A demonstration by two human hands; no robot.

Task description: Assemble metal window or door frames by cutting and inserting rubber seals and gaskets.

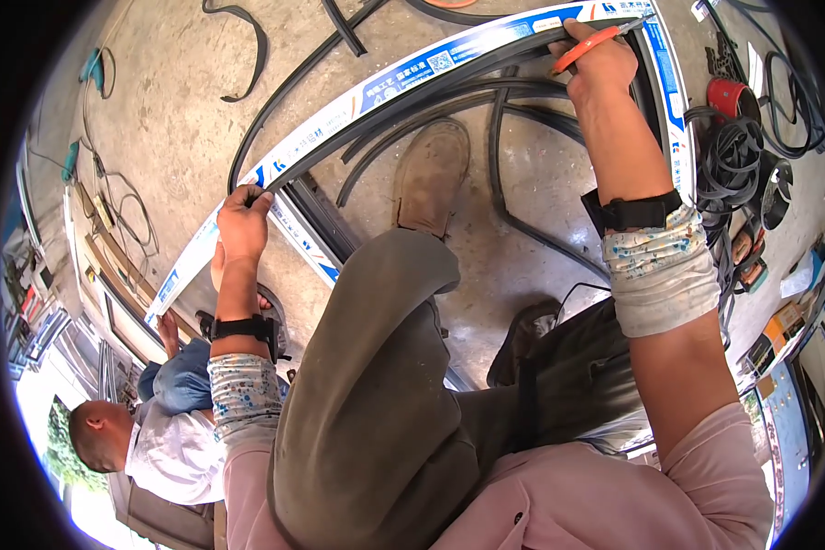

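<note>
A window frame (344, 112) covered in white and blue protective film lies across the far side in front of me. A black rubber sealing strip (419, 99) runs along its inner edge. My left hand (243, 226) is closed at the left part of the frame, its thumb and fingers pinching the strip there. Near the frame's far right corner, my right hand (603, 66) is closed around orange-handled scissors (585, 48). The scissor blades point right, over the corner. Fingertips of that hand rest by the strip; whether they also grip it is hidden.
Loose black strips (497, 165) lie on the concrete floor inside and beyond the frame. My shoe (434, 170) stands within the frame. At left a co-worker (170, 440) crouches near the frame's end. A red reel (731, 98) and coiled black cable (729, 156) are at right.
</note>
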